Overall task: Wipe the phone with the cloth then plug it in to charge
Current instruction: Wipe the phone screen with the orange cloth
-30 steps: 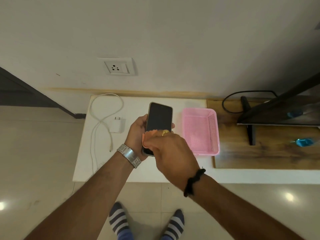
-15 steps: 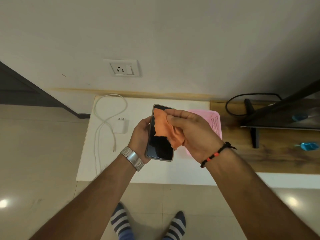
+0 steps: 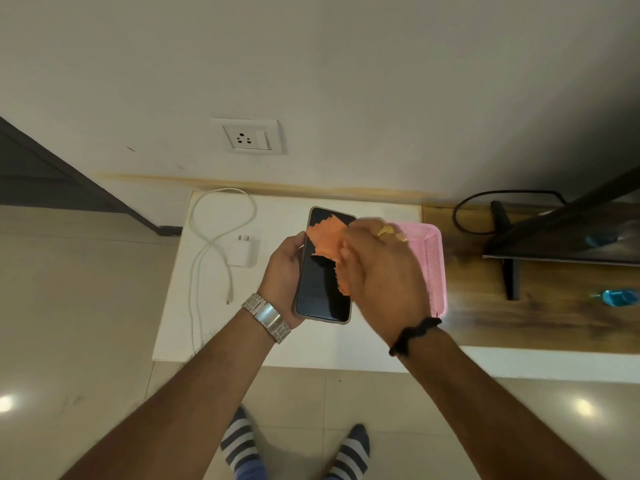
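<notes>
Left hand (image 3: 282, 271): grasps phone (image 3: 323, 282) by its long edges, screen up, above tabletop (image 3: 346, 341) centre. Right hand (image 3: 381, 275): blurred, clutches orange cloth (image 3: 325, 242) against screen's upper part. Charger (image 3: 244, 251): white, lying near tabletop's far left corner, cable (image 3: 207, 244) looped beside it, free end toward the left edge. Basket (image 3: 434, 265): pink, at tabletop's right edge, partly behind right hand. Socket (image 3: 247, 136): on wall above far edge.

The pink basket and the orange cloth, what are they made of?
The pink basket looks like hard plastic: its side wall is a stiff grid of tiny holes. The orange cloth looks like thin soft fabric: it folds under the right hand and has a zigzag edge.
</notes>
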The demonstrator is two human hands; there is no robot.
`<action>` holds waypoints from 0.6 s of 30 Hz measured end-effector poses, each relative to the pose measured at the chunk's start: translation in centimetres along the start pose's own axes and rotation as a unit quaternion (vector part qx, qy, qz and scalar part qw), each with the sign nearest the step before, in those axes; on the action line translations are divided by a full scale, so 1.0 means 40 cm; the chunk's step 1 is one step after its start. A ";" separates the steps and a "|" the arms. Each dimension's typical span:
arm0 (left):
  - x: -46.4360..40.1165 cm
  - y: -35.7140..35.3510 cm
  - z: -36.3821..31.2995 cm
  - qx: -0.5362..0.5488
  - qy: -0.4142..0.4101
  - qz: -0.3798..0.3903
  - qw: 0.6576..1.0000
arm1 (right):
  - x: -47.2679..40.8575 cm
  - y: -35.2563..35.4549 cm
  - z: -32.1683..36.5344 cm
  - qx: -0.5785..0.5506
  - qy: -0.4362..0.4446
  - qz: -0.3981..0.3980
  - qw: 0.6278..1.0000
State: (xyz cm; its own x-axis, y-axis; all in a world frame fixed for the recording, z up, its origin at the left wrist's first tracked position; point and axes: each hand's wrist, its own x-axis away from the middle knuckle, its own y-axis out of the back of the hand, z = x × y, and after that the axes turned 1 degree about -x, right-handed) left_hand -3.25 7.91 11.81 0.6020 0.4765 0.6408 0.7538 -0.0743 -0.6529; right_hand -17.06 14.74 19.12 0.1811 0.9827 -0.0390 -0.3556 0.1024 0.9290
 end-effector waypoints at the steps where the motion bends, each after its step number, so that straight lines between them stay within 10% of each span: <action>1: 0.001 -0.002 -0.003 -0.001 -0.004 -0.006 1.000 | 0.016 -0.010 0.001 -0.010 0.052 0.016 0.998; 18: -0.007 -0.017 0.039 -0.033 -0.036 -0.054 0.997 | -0.039 -0.070 0.026 -0.057 0.060 0.170 0.982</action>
State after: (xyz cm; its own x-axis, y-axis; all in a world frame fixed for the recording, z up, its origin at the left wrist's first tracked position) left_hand -4.32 9.20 11.45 0.4971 0.5458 0.6745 0.8307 -0.0747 -0.5517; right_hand -15.39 12.77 16.95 -0.0731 0.9736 0.2163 -0.4775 -0.2246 0.8494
